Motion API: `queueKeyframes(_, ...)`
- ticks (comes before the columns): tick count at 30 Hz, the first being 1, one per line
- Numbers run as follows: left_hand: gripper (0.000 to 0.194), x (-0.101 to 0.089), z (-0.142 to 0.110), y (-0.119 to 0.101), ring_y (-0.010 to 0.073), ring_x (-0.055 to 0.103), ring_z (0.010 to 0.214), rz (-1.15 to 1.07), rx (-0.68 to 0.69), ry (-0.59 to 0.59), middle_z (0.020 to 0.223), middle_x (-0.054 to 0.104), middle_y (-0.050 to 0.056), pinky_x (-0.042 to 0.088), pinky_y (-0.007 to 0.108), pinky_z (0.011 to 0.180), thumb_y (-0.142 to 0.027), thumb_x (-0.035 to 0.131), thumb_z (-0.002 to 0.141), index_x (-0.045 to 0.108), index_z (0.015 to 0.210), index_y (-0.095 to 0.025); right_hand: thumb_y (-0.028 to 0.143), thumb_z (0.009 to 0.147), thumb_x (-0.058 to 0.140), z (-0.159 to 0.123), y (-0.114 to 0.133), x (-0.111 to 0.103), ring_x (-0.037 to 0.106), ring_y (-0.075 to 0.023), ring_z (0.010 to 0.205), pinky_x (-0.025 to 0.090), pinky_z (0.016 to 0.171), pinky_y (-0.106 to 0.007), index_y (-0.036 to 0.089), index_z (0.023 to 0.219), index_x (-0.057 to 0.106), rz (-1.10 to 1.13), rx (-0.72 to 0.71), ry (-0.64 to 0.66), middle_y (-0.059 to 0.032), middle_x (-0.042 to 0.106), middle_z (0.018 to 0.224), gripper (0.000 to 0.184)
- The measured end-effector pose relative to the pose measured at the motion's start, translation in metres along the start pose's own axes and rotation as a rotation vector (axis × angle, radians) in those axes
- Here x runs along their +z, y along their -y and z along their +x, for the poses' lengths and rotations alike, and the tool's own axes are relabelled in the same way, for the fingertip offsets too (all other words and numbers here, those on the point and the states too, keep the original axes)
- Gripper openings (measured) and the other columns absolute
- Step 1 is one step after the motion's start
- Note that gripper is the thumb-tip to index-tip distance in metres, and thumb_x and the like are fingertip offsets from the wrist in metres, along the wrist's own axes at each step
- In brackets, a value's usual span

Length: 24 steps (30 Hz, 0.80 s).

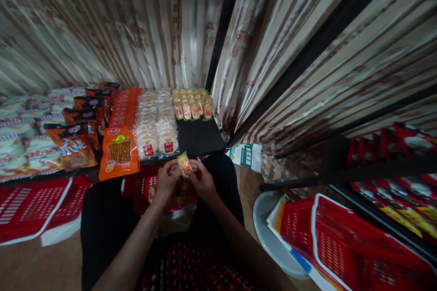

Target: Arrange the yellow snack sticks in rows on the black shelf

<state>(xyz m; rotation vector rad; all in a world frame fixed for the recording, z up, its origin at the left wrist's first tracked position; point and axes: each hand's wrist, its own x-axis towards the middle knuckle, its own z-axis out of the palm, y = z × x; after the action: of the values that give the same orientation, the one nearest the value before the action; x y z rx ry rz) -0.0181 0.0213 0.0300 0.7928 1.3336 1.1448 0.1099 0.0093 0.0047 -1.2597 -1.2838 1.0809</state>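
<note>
A small, oblong packet (185,164) in yellow printed plastic sits pinched between the fingers of the left hand (167,181), at 8 o'clock, and right hand (204,181), at 4; similar packets (193,105) line a flat black shelf (200,137) at 12.

Before the right hand (203,179), the black shelf (200,138) has a bare part, open from the front. Behind it stand small yellow packets (193,103); at its left, clear biscuit packs (157,122) block passage. At the right, a slanting black bar (269,107) limits the way.
</note>
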Motion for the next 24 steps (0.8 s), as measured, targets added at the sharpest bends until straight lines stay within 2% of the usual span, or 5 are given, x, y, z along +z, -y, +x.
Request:
queueKeyframes(4, 0.032, 0.011, 0.001, -0.009, 0.0131, 0.062, 0.064, 0.013, 0.001, -0.003, 0.073, 0.067, 0.001, 0.047, 0.022, 0.057, -0.033, 0.068, 0.061, 0.063, 0.089, -0.018, 0.035, 0.080, 0.057, 0.010, 0.003, -0.007, 0.066, -0.0180, 0.090, 0.056, 0.081, -0.033, 0.022, 0.109, 0.056, 0.064, 0.014, -0.077, -0.0066, 0.068, 0.103, 0.032)
queueKeyframes(11, 0.020, 0.032, 0.008, -0.019, 0.0173, 0.064, 0.078, 0.004, 0.049, 0.054, 0.080, 0.069, 0.005, 0.052, 0.029, 0.069, -0.027, 0.063, 0.067, 0.065, 0.083, -0.016, 0.032, 0.077, 0.060, 0.032, 0.008, -0.017, 0.068, -0.0191, 0.086, 0.057, 0.077, -0.034, 0.021, 0.108, 0.057, 0.043, 0.024, -0.174, -0.0077, 0.069, 0.101, 0.033)
queueKeyframes(17, 0.017, 0.050, 0.026, -0.029, 0.0187, 0.061, 0.090, 0.230, 0.214, 0.008, 0.092, 0.067, 0.007, 0.048, 0.032, 0.081, -0.019, 0.055, 0.072, 0.066, 0.085, -0.018, 0.027, 0.076, 0.058, 0.061, 0.005, -0.021, 0.067, -0.0178, 0.088, 0.056, 0.082, -0.032, 0.020, 0.107, 0.059, -0.041, 0.010, -0.183, -0.0075, 0.064, 0.104, 0.032)
queueKeyframes(24, 0.020, 0.063, 0.044, -0.035, 0.0197, 0.058, 0.093, 0.419, 0.323, 0.029, 0.093, 0.066, 0.008, 0.042, 0.037, 0.091, -0.012, 0.048, 0.073, 0.065, 0.081, -0.017, 0.025, 0.078, 0.056, 0.088, 0.009, -0.020, 0.063, -0.0172, 0.083, 0.054, 0.079, -0.033, 0.019, 0.104, 0.063, -0.246, -0.032, -0.204, -0.0071, 0.059, 0.097, 0.028)
